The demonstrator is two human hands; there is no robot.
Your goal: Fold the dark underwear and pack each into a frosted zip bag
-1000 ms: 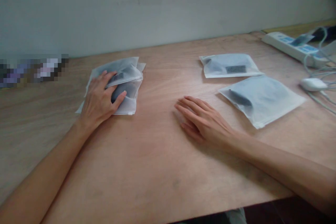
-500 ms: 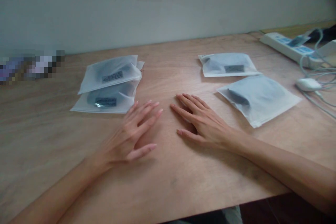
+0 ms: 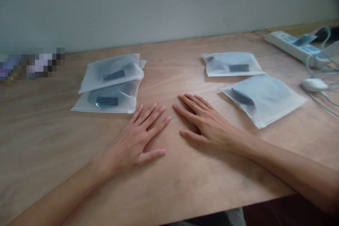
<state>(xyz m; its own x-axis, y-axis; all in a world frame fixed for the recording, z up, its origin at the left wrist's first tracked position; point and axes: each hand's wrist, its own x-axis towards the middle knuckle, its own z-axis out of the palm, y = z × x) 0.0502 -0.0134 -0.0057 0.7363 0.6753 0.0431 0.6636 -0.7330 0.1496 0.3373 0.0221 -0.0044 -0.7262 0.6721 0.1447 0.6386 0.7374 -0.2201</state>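
Head view. Left hand (image 3: 137,137): palm down on the wooden surface (image 3: 172,187), fingers and thumb spread apart, nothing held. Its outer fingertips lie just beside the near left bag (image 3: 119,95); contact there cannot be made out. Right hand (image 3: 209,123): likewise flat, thumb well apart from the fingers, empty, lying between the two pairs of bags and nearest the near right bag (image 3: 272,99). Both palms hidden. Left forearm (image 3: 60,197) cut off at the bottom edge, right forearm (image 3: 291,169) at the right edge.

Bags, all frosted, contents blurred. Far left bag (image 3: 116,65) overlaps the near left bag, covering its far part. A pale corner (image 3: 143,64) juts out at the right of this pair; its owner cannot be told. Both show dark labels through the film, print illegible. Far right bag (image 3: 233,60) also shows a label; near right bag shows only a dark shape at its left end, unidentified. Far corner of the latter meets the former; touching or overlapping, unclear.

Far right: power strip (image 3: 293,47), cables (image 3: 308,64) and white adapter (image 3: 315,84), the cables running out of frame. Far left: items under a pixelated patch (image 3: 39,64), unreadable. Grey fabric (image 3: 235,217) below the near edge, mostly cut off.
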